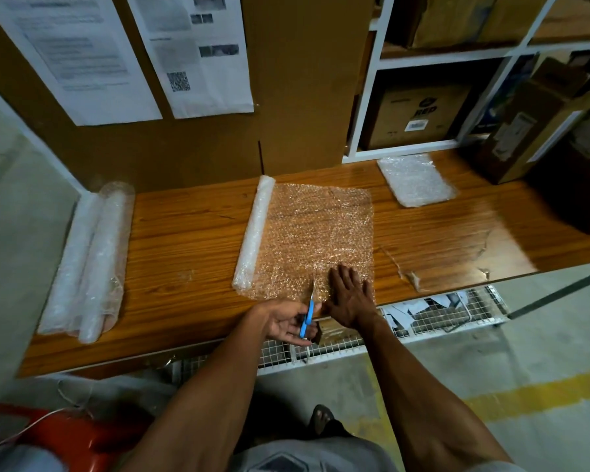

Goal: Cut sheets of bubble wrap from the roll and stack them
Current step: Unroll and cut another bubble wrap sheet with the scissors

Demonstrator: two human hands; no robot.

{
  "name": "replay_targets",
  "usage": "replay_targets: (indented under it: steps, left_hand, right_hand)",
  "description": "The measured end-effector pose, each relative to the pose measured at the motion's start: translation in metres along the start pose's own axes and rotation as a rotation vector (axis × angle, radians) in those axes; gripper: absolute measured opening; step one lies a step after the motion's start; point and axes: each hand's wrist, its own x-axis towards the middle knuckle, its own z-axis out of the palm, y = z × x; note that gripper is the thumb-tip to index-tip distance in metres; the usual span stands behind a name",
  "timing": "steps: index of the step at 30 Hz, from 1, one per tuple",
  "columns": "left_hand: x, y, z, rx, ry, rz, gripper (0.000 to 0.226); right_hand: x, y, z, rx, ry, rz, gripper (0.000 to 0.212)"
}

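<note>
Where scissors [308,311] in left hand [286,322] bite, clear bubble wrap [317,233] under flat, open right hand [349,298]

Both forearms [198,396] are bare to the lower frame edge, with no watch, ring or glove on either hand. At six o'clock a grey garment with a darker printed patch [297,458] covers the torso. A dark open-toed sandal [321,419] is on one foot.

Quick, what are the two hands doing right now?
Left hand: holds the blue scissors, blades at the bubble wrap sheet.
Right hand: open, pressing flat on the sheet.
</note>
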Motion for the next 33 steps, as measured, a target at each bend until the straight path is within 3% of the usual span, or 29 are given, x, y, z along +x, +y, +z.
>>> replay_targets:
  steps: [15,20,23,33]
  left_hand:
    - [0.020,0.006,-0.006,-0.041,0.063,0.077,0.013]
    - [0.023,0.009,-0.012,-0.061,0.037,0.040,0.028]
    - [0.022,0.015,-0.013,-0.042,0.008,0.014,0.022]
    - [0.028,0.036,-0.011,0.019,-0.002,-0.031,0.039]
  right_hand:
    - [0.013,-0.002,-0.001,-0.038,-0.075,-0.008,0.097]
    - [0.019,0.000,-0.005,-0.030,0.027,-0.031,0.079]
    - [0.025,-0.001,-0.007,-0.034,0.022,-0.013,0.072]
    - [0.032,0.005,-0.004,-0.092,-0.016,-0.029,0.086]
